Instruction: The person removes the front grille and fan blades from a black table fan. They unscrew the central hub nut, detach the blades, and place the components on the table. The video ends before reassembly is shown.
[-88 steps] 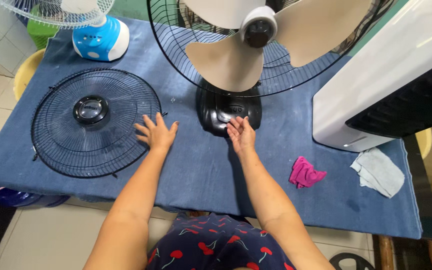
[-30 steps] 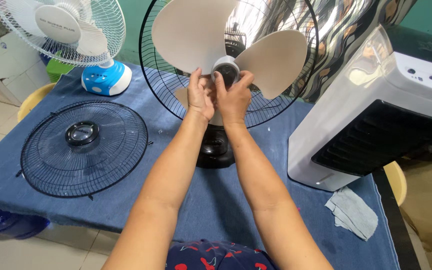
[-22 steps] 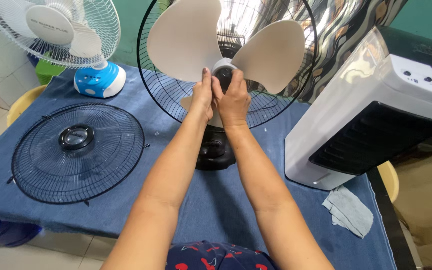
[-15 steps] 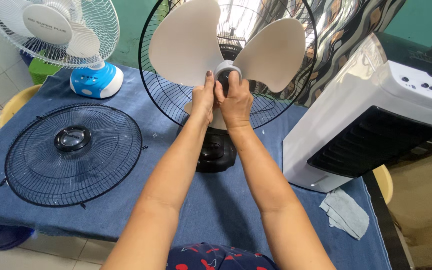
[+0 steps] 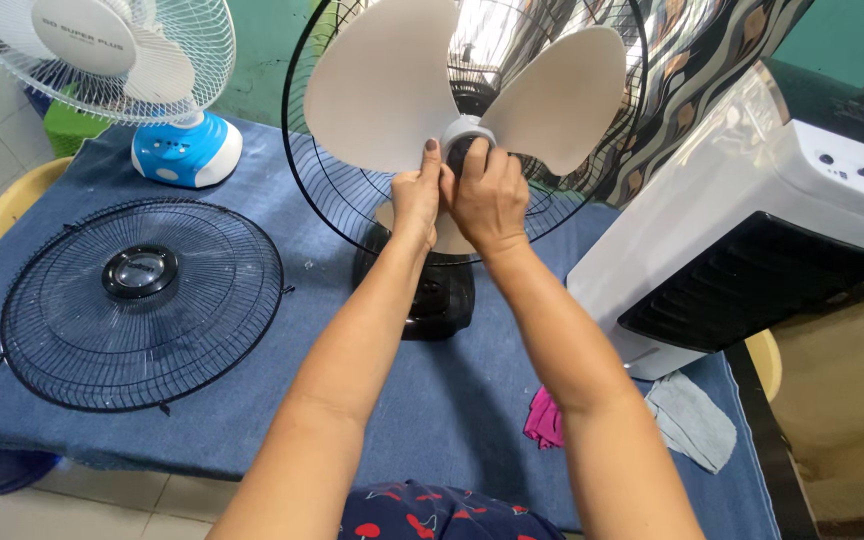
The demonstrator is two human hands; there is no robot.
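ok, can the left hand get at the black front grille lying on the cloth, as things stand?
Probably yes. The front grille lies flat on the blue cloth on the person's left, with nothing on it or between. But the left hand is at the fan hub and would have to let go.

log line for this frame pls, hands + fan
left hand: on pale three-blade fan propeller hub | right hand: gripping dark round hub cap | black wire front grille: flat on blue cloth
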